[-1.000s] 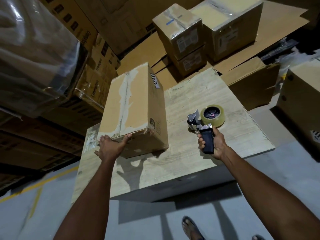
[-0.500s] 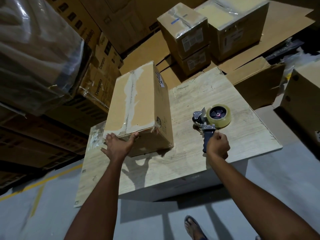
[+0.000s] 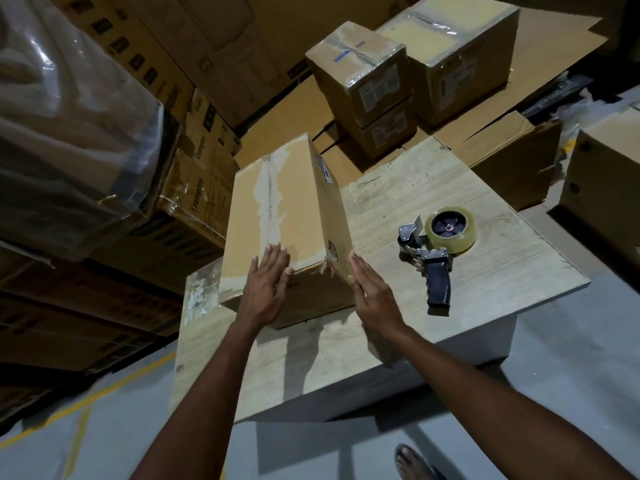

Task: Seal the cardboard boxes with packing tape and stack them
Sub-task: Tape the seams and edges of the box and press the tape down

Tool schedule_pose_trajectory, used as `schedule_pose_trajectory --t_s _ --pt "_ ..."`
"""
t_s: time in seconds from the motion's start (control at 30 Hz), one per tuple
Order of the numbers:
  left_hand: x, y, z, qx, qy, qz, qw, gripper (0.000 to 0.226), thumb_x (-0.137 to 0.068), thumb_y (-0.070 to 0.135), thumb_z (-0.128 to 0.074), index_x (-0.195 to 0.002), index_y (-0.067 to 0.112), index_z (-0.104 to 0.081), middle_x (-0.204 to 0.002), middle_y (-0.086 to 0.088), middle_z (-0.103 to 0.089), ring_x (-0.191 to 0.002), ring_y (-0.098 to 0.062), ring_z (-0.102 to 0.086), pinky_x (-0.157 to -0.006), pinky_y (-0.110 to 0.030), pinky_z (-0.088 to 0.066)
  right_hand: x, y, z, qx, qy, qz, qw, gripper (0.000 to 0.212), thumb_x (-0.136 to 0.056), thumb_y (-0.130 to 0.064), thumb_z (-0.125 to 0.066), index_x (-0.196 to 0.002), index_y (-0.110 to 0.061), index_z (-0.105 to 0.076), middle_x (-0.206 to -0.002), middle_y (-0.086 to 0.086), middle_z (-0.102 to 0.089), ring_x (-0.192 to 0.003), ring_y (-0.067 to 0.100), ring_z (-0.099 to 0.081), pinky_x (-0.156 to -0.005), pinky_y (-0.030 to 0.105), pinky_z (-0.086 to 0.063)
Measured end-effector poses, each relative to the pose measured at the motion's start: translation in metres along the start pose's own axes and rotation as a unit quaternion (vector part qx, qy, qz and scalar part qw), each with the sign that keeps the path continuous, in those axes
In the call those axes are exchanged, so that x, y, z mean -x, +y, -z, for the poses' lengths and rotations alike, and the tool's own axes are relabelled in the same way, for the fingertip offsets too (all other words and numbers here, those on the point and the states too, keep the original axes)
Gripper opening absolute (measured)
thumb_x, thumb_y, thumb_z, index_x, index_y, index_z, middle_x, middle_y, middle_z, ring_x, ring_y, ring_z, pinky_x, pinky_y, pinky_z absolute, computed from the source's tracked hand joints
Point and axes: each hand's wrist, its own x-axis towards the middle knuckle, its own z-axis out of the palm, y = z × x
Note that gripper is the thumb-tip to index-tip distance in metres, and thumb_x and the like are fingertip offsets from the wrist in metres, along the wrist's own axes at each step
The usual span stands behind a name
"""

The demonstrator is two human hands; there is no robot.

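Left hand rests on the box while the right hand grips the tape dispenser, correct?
No: the right hand is open beside the box; the tape dispenser lies ungripped on the table. The left hand does rest on the box. Head view.

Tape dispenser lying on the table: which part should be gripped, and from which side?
Probably the black handle, approached from the near edge of the table. The tape dispenser lies on its side with that handle pointing toward the person; the tape roll and metal cutter sit at the far end. The right hand is nearest.
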Motion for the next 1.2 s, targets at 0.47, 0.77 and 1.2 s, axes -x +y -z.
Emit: schedule_pose_trajectory --t_s 0.47,0.77,1.2 --pt "-0.046 -0.034 -0.002 0.05 -0.063 -0.199 0.977 0.052 -0.112 0.031 -0.028 -0.163 0.024 -0.019 -0.17 0.009 -0.01 -0.157 -0.008 -0.005 -0.128 -0.033 -0.006 -0.034 0.001 -0.058 -0.059 0.192 0.143 0.969 0.04 -0.109 -0.015 -0.046 -0.143 0.004 -0.052 -0.151 0.018 -0.052 -0.142 0.033 -0.05 -0.11 0.045 -0.051" --pt "-0.048 -0.035 -0.008 0.065 -0.053 -0.205 0.975 0.053 -0.111 0.03 -0.03 -0.162 0.02 -0.022 -0.17 0.007 -0.015 -0.157 -0.009 -0.01 -0.128 -0.039 -0.011 -0.033 0.003 -0.09 -0.078 0.249 0.129 0.957 0.035 -0.103 -0.007 -0.058 -0.133 0.011 -0.059 -0.14 0.024 -0.061 -0.132 0.035 -0.06 -0.097 0.053 -0.057" --pt "-0.047 -0.034 -0.008 0.05 -0.051 -0.205 0.976 0.054 -0.111 0.038 -0.025 -0.163 0.023 -0.017 -0.17 0.007 -0.012 -0.157 -0.009 -0.008 -0.128 -0.038 -0.009 -0.025 0.016 -0.074 -0.036 0.137 0.17 0.975 0.051 -0.102 0.006 -0.053 -0.151 0.009 -0.037 -0.159 0.021 -0.04 -0.148 0.034 -0.041 -0.105 0.039 -0.055"
